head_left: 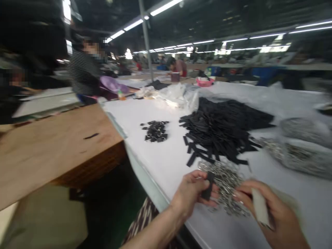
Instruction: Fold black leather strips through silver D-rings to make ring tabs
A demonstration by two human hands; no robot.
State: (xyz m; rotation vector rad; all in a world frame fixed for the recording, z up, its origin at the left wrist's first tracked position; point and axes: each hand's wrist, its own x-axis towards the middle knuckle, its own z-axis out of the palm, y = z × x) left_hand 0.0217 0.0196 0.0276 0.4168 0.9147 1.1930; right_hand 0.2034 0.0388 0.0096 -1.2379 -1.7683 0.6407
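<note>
From here I make out matt, cloth-like strips, shiny metal pieces, glossy plastic bags and a smooth table.

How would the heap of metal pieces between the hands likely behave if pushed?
The metal pieces look small and loosely piled, so they would probably spread rather than move as one. Their shiny surfaces suggest easy sliding, though overlapping pieces might snag.

metal pieces: blurred (left hand covers some) | plastic bag: cut off at right
</note>
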